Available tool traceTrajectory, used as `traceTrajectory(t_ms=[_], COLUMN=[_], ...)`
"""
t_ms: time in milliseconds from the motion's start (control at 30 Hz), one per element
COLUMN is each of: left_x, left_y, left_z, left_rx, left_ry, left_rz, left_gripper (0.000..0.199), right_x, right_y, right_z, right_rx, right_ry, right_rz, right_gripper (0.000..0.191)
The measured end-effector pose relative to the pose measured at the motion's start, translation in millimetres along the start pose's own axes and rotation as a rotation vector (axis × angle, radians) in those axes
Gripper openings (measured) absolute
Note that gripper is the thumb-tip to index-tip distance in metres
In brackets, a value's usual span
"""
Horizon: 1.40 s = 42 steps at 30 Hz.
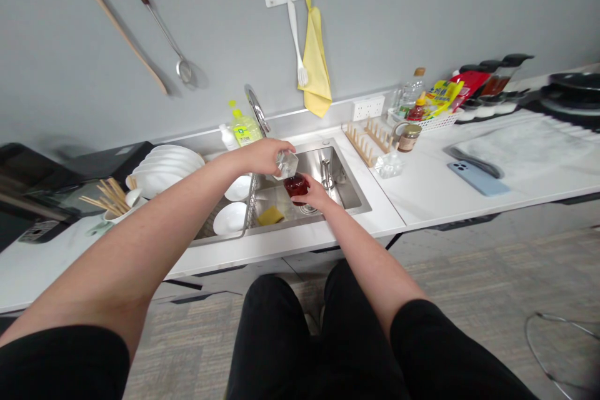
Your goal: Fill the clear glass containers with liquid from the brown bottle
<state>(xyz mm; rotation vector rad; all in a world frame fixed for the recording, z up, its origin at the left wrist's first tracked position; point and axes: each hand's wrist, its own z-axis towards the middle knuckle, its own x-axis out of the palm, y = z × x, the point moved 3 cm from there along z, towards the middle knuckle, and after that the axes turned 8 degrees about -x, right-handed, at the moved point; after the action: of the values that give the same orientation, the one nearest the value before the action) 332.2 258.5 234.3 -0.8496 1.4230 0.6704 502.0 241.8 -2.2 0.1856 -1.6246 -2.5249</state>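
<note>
- black trousers (319, 337) covered the person's knees at the bottom of the view; a bare forearm came up from each side;
- the left hand (263, 157) was closed narrow on a clear faceted glass piece (287, 164), gripping it from above; the right hand (315, 195) was closed around a glass vessel of dark red liquid (296, 186), just below the clear piece; whether those two were joined could not be told; both hung over the sink;
- the stainless steel sink (340, 184) held a yellow sponge (270, 215) and, on a wire rack, white bowls (229, 219);
- a chrome faucet (257, 109) and a green-capped detergent bottle (246, 128) stood behind the sink; a stack of white plates (164, 169) and wooden chopsticks (112, 197) lay left of it;
- on the white bench (422, 206) to the right were a wooden plate rack (368, 144), a jar (409, 137) and a blue phone (478, 178);
- a yellow towel (316, 59) and a ladle (180, 62) hung on the grey wall (225, 12);
</note>
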Motion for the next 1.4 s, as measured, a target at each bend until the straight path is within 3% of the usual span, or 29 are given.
traceTrajectory(t_ms=[933, 1400], left_x=[-3.5, -10.4], left_y=[-8.2, -22.1], left_z=[4.6, 7.4], left_rx=[0.004, 0.009], left_ry=[0.036, 0.082], left_rz=[0.071, 0.194], left_gripper=[0.09, 0.086], right_x=[-1.8, -1.3], right_y=[1.6, -6.5], right_z=[0.5, 3.9], right_rx=[-0.033, -0.045], right_ry=[0.008, 0.001], right_rz=[-0.057, -0.036], right_gripper=[0.092, 0.094])
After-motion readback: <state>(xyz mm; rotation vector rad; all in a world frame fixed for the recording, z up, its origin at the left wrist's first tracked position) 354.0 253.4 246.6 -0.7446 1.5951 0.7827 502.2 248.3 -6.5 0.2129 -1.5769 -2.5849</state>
